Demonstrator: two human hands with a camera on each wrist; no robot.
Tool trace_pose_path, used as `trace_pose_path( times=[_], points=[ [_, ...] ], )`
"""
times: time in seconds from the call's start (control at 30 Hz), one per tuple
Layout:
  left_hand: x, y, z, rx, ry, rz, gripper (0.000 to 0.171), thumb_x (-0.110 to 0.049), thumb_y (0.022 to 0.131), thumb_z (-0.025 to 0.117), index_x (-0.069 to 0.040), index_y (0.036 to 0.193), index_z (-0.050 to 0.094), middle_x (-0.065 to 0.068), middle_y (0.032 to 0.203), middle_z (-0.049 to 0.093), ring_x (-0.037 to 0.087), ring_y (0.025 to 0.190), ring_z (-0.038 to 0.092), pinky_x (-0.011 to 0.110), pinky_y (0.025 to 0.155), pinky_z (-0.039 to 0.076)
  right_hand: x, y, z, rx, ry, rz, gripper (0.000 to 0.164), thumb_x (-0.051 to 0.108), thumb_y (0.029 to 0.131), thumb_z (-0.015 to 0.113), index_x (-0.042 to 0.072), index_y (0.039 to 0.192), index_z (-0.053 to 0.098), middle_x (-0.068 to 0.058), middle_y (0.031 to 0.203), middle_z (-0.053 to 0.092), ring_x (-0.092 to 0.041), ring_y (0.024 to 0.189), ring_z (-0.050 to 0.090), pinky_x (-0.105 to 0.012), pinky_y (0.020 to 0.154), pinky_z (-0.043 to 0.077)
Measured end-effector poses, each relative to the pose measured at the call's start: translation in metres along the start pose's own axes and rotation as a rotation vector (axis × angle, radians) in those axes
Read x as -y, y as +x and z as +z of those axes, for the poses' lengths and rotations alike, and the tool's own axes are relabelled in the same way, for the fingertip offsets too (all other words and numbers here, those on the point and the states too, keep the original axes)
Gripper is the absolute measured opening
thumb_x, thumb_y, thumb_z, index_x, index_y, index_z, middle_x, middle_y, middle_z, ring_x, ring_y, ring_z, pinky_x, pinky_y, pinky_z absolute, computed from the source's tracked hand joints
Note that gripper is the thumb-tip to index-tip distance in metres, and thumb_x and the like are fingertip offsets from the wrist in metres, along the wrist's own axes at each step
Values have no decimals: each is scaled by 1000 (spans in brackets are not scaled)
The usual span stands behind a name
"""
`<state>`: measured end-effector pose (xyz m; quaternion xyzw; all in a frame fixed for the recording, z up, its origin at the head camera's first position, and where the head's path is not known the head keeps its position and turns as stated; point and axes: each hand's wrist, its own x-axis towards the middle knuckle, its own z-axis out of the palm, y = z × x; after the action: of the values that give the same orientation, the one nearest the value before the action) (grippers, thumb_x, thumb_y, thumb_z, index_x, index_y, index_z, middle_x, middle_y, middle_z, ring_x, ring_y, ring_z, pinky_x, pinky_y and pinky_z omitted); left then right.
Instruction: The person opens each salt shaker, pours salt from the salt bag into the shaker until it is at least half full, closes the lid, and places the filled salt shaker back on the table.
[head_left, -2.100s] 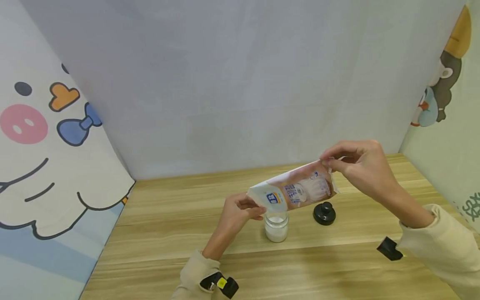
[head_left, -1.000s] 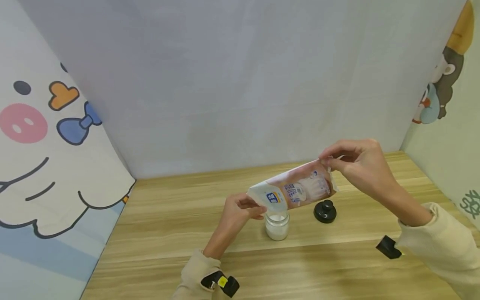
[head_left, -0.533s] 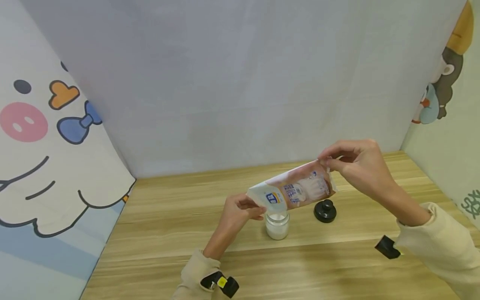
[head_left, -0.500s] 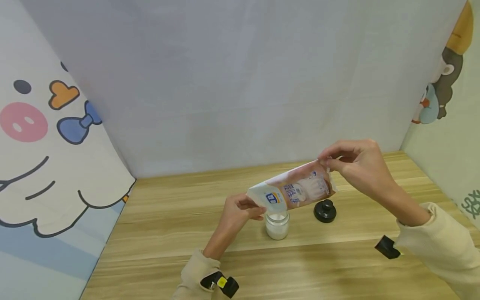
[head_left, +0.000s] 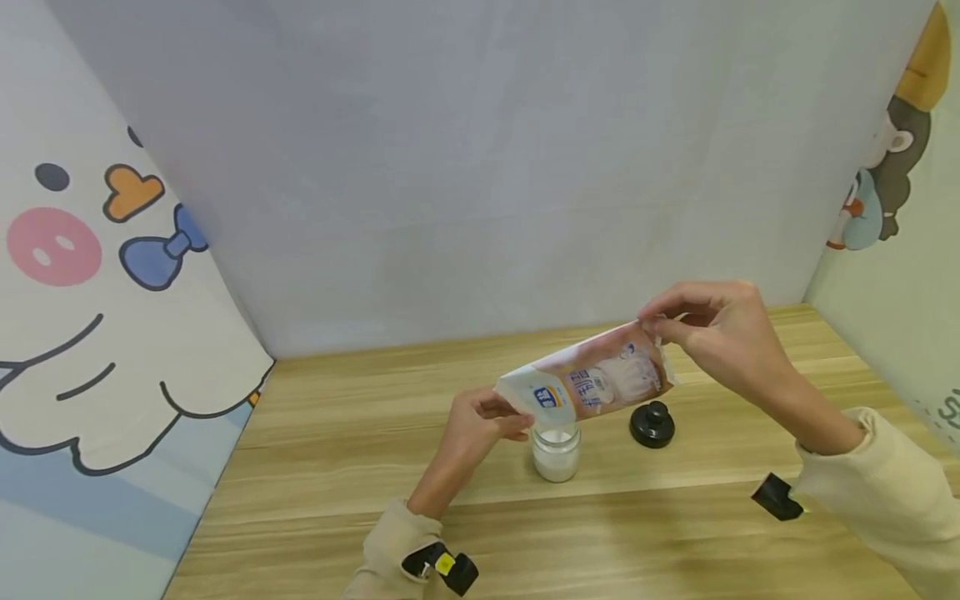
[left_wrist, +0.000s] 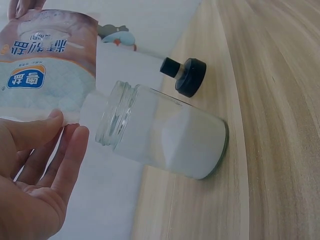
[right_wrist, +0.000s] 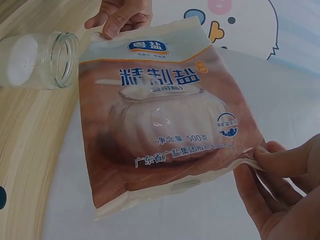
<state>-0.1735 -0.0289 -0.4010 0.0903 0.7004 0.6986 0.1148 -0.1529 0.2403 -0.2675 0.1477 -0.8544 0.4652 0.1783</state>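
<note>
A glass jar (head_left: 557, 465) is set upright on the wood-grain surface (head_left: 337, 475), partly filled with white contents (left_wrist: 192, 142), which in the left wrist view are seen heaped to a slanting peak. Directly above the jar, a printed salt bag (head_left: 600, 379) is held tilted, its pale end lowered over the jar's mouth and its pinkish end raised to the right of the jar; whether the jar is touched by the bag cannot be told. Just above and to the left of the jar, the pale end is pinched in the grip of the left hand (head_left: 474, 432). Higher up and to the right of the jar, a corner of the pinkish end is pinched in the grip of the right hand (head_left: 723, 329). Near the jar, to its right and slightly farther back, a black lid (head_left: 652, 427) is rested with its knob upward. Well behind the jar a grey-white backdrop (head_left: 487, 167) is seen, and well to the left of the jar a panel (head_left: 45, 350) is printed with large cartoon features
</note>
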Motion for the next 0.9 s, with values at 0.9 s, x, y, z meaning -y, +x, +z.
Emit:
trace_pose_path(
  times=[0.9],
  points=[
    [2,3,2,-15,-16,9,27,4,76,73,7,103,67,18,90,69,27,78,68,39,70,60,-3,0,2,-15,37,-15,7,-2,81,71,4,82,74,-10,79,70,-15,61,67,-18,59,55]
  ],
)
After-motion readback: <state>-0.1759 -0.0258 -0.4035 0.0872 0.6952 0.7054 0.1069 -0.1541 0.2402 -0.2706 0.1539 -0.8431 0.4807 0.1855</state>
